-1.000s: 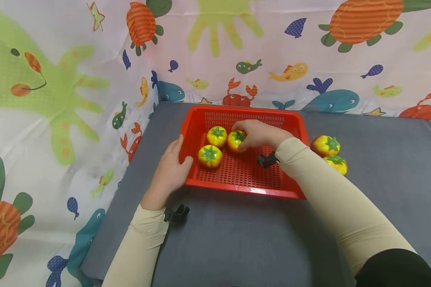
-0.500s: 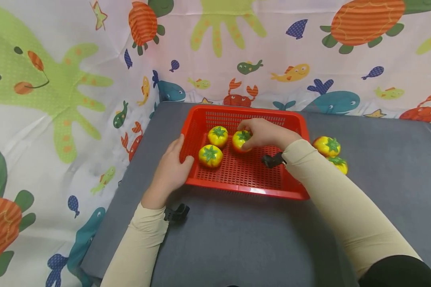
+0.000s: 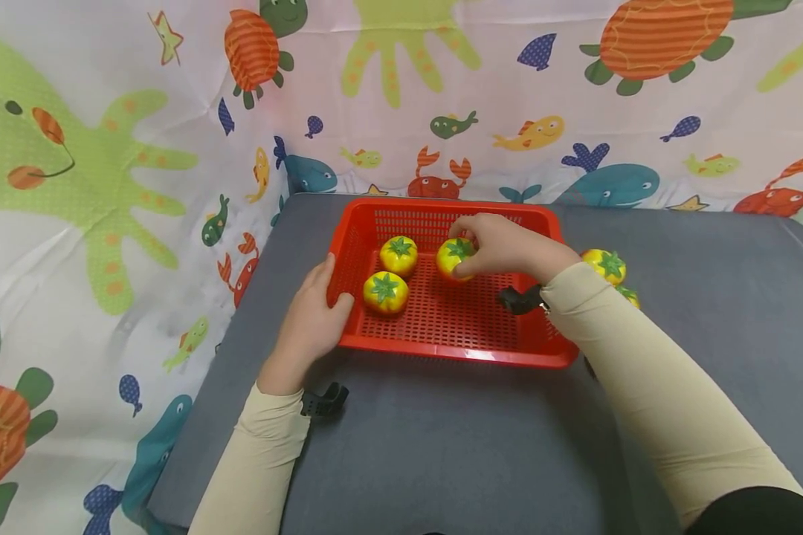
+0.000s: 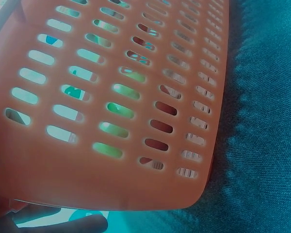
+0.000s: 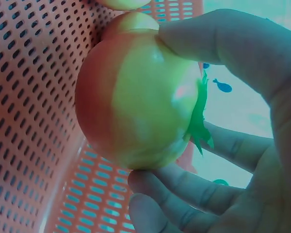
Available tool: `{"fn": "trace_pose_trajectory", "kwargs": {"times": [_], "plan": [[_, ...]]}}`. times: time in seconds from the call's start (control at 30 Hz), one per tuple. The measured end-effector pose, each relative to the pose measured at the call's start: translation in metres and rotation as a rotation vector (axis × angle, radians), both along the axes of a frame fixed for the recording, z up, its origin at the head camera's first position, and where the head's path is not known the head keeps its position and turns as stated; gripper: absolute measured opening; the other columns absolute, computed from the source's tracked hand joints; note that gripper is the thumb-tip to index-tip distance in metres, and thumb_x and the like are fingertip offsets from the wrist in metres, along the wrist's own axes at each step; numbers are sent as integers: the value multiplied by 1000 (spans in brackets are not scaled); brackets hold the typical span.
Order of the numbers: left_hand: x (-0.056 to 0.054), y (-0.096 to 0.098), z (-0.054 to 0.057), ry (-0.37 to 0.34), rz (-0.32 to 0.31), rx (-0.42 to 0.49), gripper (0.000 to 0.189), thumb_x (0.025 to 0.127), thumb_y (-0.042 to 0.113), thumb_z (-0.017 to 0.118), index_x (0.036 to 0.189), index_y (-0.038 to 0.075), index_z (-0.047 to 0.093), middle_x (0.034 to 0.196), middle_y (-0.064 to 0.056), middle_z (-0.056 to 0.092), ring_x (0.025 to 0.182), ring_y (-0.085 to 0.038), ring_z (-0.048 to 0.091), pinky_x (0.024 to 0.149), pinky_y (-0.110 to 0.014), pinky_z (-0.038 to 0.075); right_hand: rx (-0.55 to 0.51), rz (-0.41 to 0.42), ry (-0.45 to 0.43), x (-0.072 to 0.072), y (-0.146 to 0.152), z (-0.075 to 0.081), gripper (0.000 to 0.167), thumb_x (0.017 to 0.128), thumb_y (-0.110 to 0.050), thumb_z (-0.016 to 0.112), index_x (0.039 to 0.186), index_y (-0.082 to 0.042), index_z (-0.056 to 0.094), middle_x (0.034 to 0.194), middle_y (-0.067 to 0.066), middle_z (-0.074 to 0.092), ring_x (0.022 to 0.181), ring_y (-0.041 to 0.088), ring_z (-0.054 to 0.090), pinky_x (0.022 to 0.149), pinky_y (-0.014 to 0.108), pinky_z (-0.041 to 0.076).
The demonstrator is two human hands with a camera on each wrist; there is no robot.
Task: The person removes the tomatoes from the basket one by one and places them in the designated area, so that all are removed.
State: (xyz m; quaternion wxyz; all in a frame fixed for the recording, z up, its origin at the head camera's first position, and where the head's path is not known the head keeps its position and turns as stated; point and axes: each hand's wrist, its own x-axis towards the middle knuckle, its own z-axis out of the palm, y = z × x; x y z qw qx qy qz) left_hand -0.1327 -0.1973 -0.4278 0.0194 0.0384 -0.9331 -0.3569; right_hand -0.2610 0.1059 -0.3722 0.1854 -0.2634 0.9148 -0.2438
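A red basket (image 3: 455,352) rests on a gray table (image 3: 442,431).
Right of it, two yellow fruits (image 3: 607,267) sit close together, one mostly hidden.

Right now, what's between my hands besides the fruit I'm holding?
In the head view: a front fruit and a back fruit, inside the red basket.
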Motion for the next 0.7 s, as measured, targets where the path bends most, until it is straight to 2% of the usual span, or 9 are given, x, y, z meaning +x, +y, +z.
{"fn": "trace_pose_trajectory", "kwargs": {"times": [0.27, 0.7], "plan": [[0, 0, 0, 7, -1, -15, 79, 100, 32, 57, 169, 18, 22, 168, -11, 34, 135, -37, 50, 105, -63, 51, -6, -9, 49, 10, 14, 14, 59, 84, -28, 83, 136, -8, 62, 125, 14, 65, 109, 30, 59, 94, 47, 56], [0, 1, -1, 3, 0, -13, 80, 100, 30, 58, 170, 20, 21, 169, -11, 34, 135, -38, 52, 102, -63, 53, 38, -41, 122, 22, 46, 36, 62, 86, -33, 82, 141, -10, 62, 129, 17, 59, 114, 33, 53, 91, 51, 55]]}}
